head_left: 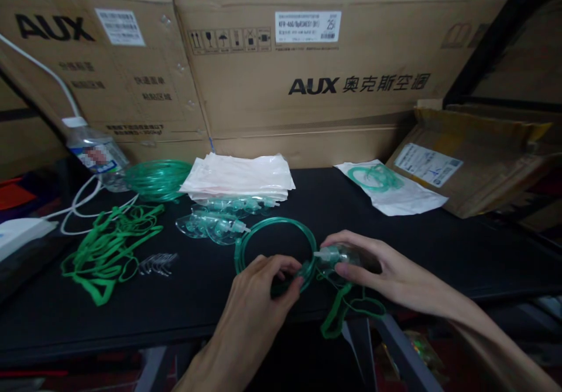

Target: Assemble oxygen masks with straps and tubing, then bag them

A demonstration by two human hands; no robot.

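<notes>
My left hand point(266, 289) is closed on a coiled green oxygen tube point(277, 221), pinching the coil's right lower side near a small connector end. In my right hand point(373, 263) is a clear oxygen mask point(345, 256), its pale connector pointing left toward the coil. A green elastic strap point(336, 313) hangs from the mask over the table's front edge. The mask connector and the tubing sit close together; whether they touch I cannot tell. Behind the coil lie several more clear masks point(211, 225).
White pouches point(237, 175) are stacked at the back, with more green tubing point(158, 178) beside them. Green straps point(109, 246) and small metal strips point(158, 264) lie left. A packed mask pouch point(390, 196), an open carton point(474, 152) and a plastic bottle point(96, 152) stand around. Large cartons point(351, 117) form the back wall.
</notes>
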